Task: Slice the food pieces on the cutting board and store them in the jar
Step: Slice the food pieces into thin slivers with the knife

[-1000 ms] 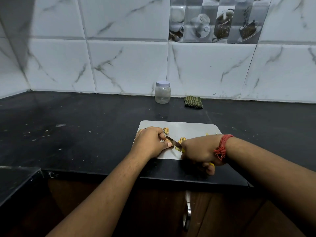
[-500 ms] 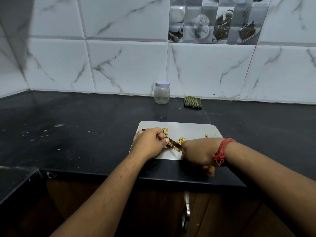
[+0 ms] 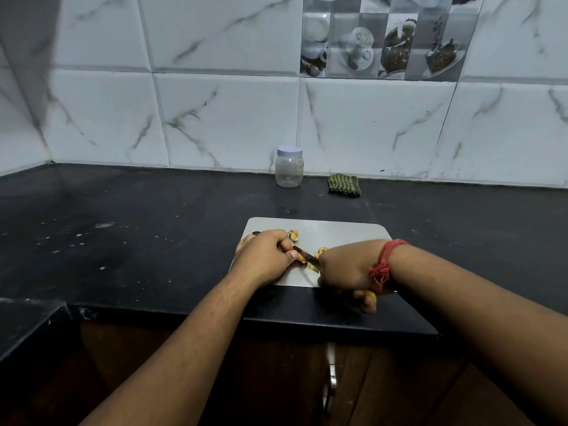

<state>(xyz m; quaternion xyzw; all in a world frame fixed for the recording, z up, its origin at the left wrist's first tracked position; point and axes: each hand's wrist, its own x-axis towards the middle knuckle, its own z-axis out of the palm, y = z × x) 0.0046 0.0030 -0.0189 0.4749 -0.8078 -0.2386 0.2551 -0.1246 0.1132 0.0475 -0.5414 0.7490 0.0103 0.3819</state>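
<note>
Jar (image 3: 289,167) lidded, apparently empty, beside cloth (image 3: 344,185).

Black stone countertop (image 3: 129,241) – dusty, scattered with pale specks, meeting the white marble-look tiled wall at the back. Directly on it: a pale cutting board (image 3: 338,232) near the front edge, a clear jar (image 3: 289,170) with white lid on, upright against the wall, and a folded green striped cloth (image 3: 344,185) just right of the jar – not touching.
</note>
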